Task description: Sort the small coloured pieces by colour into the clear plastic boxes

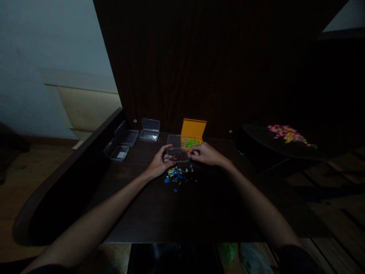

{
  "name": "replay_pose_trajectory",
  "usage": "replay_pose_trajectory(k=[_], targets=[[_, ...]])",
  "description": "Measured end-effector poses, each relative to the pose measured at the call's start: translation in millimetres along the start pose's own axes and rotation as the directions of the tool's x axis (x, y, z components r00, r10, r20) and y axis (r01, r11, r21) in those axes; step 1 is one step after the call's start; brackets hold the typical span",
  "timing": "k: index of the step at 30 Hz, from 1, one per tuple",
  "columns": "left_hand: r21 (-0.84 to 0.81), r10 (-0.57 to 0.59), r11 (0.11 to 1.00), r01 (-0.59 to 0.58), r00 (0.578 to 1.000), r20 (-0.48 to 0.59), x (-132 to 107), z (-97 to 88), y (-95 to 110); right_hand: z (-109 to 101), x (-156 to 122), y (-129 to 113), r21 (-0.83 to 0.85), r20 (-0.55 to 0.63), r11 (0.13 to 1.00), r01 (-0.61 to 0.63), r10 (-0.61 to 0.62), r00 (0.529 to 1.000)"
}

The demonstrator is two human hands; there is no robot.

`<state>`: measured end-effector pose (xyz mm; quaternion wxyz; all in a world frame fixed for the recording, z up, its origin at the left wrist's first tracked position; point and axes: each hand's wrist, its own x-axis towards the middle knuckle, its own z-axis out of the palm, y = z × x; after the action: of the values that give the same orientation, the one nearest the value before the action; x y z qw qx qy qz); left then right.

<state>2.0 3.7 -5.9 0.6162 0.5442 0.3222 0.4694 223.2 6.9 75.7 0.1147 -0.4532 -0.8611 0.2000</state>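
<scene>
My left hand [162, 161] grips the left side of a clear plastic box [174, 141] with its lid raised. Small dark reddish-brown pieces [180, 156] lie inside that box. At its right side is my right hand [203, 153], fingers closed in a pinch; whether a small piece is between them is hidden. Just behind stands an open orange box [194, 128] with small green pieces [192, 143] in it. A loose pile of small blue and yellow pieces [177, 174] is spread on the dark table in front of the clear box.
Several open clear boxes stand to the left, including one at the back [149, 135] and one holding a white slip [118, 153]. A raised dark edge [71, 171] borders the table's left. Pink and yellow pieces [288, 134] are heaped on a dark surface at right.
</scene>
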Motion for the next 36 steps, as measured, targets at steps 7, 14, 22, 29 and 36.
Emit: replay_pose_trajectory(k=[7,14,22,29,36], targets=[[-0.01,0.011,1.0,-0.01,1.0,0.012,-0.4,0.7,0.7,16.0,22.3,-2.8,-0.142,0.014,0.99,0.024,-0.023,1.0],[-0.012,0.017,1.0,-0.017,1.0,0.021,-0.1,0.4,-1.8,16.1,29.5,-5.0,-0.211,0.049,0.977,0.036,-0.026,0.998],[0.002,0.018,1.0,-0.018,1.0,0.017,-0.6,0.4,-0.5,14.5,28.0,-3.9,-0.248,0.086,0.966,0.068,-0.048,0.995],[-0.004,0.016,1.0,-0.016,1.0,0.023,0.0,0.5,-0.5,15.1,25.0,-0.1,-0.304,0.081,0.949,0.079,-0.057,0.995],[-0.023,0.023,0.999,-0.023,0.999,0.025,-0.6,-0.2,-1.3,15.0,24.1,-3.1,-0.293,0.059,0.955,0.047,-0.031,0.998]])
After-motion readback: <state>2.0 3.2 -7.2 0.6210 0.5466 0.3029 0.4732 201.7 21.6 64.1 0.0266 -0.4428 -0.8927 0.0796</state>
